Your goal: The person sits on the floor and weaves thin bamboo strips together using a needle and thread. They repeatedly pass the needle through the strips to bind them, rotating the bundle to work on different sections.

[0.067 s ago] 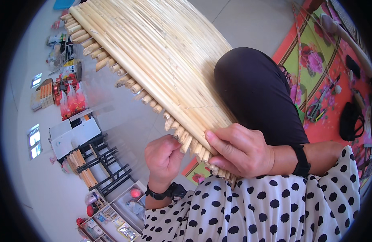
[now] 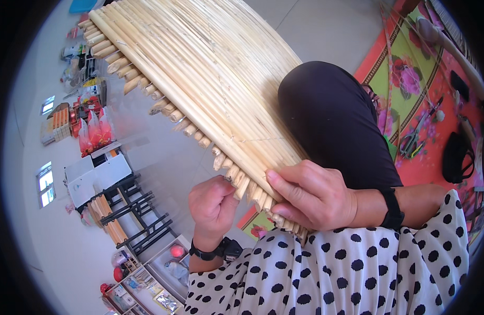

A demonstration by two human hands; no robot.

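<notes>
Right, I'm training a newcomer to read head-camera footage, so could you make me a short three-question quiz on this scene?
1. True or false: the right hand grips the edge of the stalk panel.
2. Where do the scissors lie?
A) On the stalk panel
B) On the person's knee
C) On the floral mat
3. Fill in the blank: the left hand is curled at the panel's cut ____.

Key: 1. True. 2. C. 3. Ends.
</notes>
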